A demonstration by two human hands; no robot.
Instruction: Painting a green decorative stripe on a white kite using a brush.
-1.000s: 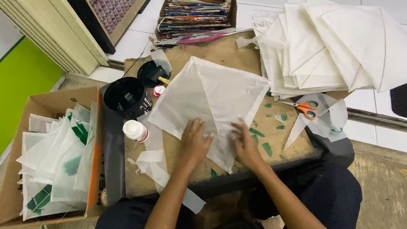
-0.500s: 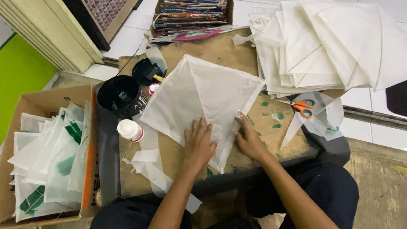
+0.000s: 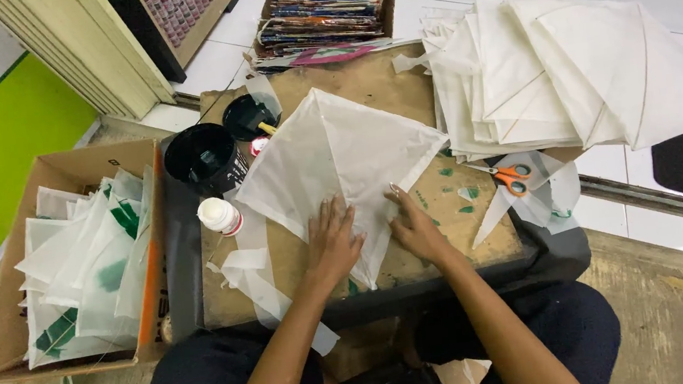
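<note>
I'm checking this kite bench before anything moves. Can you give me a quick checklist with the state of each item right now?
1. Both hands flat on the kite: ok, left hand and right hand press its lower part.
2. Kite lying flat on the board: ok.
3. Scissors away from the hands: ok, to the right.
4. Glue bottle capped: cannot tell.
5. Black pots upright: ok.
6. Kite stack off the working kite: ok, apart.
</note>
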